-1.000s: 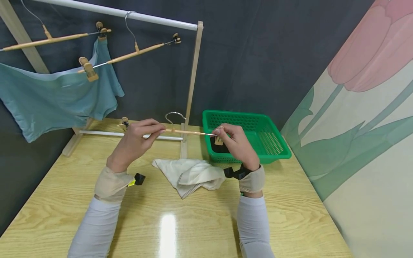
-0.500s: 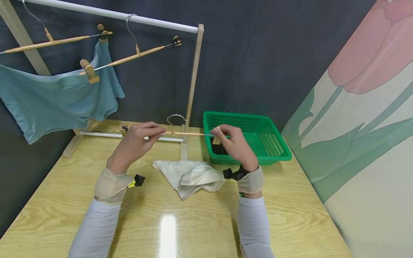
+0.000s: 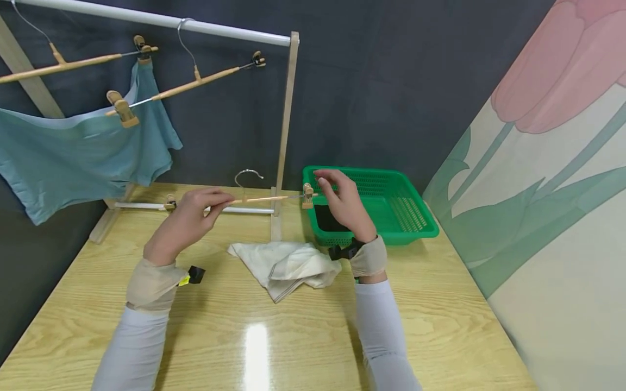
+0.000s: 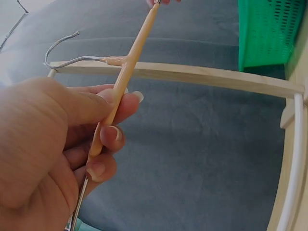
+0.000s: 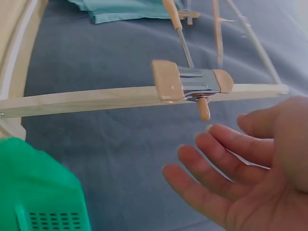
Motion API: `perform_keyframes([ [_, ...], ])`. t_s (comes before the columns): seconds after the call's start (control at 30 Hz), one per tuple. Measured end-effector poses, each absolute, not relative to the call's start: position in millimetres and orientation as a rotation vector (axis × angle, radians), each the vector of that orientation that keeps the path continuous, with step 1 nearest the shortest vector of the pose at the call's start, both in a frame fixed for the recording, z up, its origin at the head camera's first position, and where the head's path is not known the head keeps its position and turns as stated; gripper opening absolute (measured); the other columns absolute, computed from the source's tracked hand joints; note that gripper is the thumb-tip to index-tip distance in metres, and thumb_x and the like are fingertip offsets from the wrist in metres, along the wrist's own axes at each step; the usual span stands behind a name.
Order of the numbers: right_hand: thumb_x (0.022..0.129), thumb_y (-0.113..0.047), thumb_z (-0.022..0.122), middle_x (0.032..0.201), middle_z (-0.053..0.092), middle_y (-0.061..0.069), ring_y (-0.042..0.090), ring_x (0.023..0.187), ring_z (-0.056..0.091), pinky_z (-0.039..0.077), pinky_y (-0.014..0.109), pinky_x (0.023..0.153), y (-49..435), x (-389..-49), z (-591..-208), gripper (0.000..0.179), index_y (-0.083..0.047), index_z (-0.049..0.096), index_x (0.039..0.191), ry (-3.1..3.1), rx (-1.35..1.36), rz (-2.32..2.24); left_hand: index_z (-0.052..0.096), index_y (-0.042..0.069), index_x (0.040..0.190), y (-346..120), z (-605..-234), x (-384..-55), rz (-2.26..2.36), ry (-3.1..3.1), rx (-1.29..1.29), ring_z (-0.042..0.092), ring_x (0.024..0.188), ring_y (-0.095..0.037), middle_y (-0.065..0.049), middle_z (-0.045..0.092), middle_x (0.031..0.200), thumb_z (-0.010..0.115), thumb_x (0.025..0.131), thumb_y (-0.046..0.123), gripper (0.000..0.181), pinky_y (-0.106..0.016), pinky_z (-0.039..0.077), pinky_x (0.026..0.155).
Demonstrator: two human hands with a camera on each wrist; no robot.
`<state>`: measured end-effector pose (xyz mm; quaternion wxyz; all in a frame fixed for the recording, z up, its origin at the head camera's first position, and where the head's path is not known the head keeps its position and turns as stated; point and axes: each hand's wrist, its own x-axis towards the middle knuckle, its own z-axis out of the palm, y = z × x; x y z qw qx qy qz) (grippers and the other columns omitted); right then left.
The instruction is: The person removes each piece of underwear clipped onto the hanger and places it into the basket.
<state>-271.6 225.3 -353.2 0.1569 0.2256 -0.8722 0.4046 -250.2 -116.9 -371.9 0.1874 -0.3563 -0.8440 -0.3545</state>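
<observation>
My left hand (image 3: 188, 220) grips the wooden bar of a clip hanger (image 3: 264, 200) between thumb and fingers, holding it level above the table. Its metal hook points up. In the left wrist view the thumb lies along the bar, fingertips wrapped behind it. At the hanger's right end sits a wooden clip (image 5: 192, 83), its metal spring showing. My right hand (image 3: 347, 203) is beside that clip, fingers spread and relaxed, with a gap to it in the right wrist view. The hanger's left clip (image 3: 169, 203) shows just past my left hand.
A green basket (image 3: 413, 237) with a dark cloth (image 3: 329, 218) in it stands behind my right hand. A crumpled white cloth (image 3: 293, 269) lies on the table (image 3: 303, 336). On the rack (image 3: 230, 32) hang teal shorts (image 3: 83, 152) and another clip hanger (image 3: 188, 86).
My right hand has let go of the hanger's right clip and opened beside it. The hanger, still in my left hand, has shifted a little left.
</observation>
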Motion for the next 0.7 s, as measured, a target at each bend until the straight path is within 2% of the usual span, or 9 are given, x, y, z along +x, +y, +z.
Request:
perform_keyframes([
  [0.13,0.109,-0.015,0.049,0.135,0.058,0.019,0.030,0.117,0.059,0.051,0.046,0.093,211.2,-291.1,-350.8,0.036,-0.001,0.054,0.141,-2.523,0.671,1.120,0.074,-0.003,0.117,-126.1,-376.3,-248.9,-0.988,-2.435,-0.985,0.071,0.090,-0.027,-0.016,0.074,0.109,0.064,0.095,-0.008,0.025,-0.042,0.056,0.073],
  [0.4,0.103,-0.014,0.061,0.139,0.052,0.020,0.031,0.125,0.055,0.045,0.042,0.106,169.4,-326.1,-349.7,0.056,0.001,0.039,0.152,-2.585,0.669,1.073,0.071,-0.003,0.123,-150.0,-380.0,-242.4,-0.967,-2.538,-0.899,0.069,0.095,-0.031,-0.018,0.071,0.115,0.056,0.095,-0.015,0.033,-0.045,0.052,0.075],
  [0.53,0.102,-0.013,0.062,0.136,0.052,0.021,0.033,0.124,0.055,0.044,0.043,0.107,151.0,-341.3,-351.8,0.053,0.003,0.043,0.149,-2.495,0.593,1.101,0.069,-0.005,0.124,-163.0,-377.7,-239.0,-0.950,-2.553,-0.854,0.069,0.101,-0.035,-0.020,0.069,0.121,0.054,0.096,-0.015,0.034,-0.046,0.051,0.076],
  [0.7,0.100,-0.010,0.064,0.127,0.059,0.021,0.033,0.115,0.062,0.050,0.041,0.098,137.5,-353.9,-357.6,0.041,0.004,0.054,0.137,-2.318,0.511,1.220,0.069,-0.006,0.124,-179.1,-374.7,-235.3,-0.932,-2.552,-0.811,0.068,0.104,-0.039,-0.023,0.069,0.121,0.054,0.096,-0.015,0.033,-0.049,0.052,0.078],
])
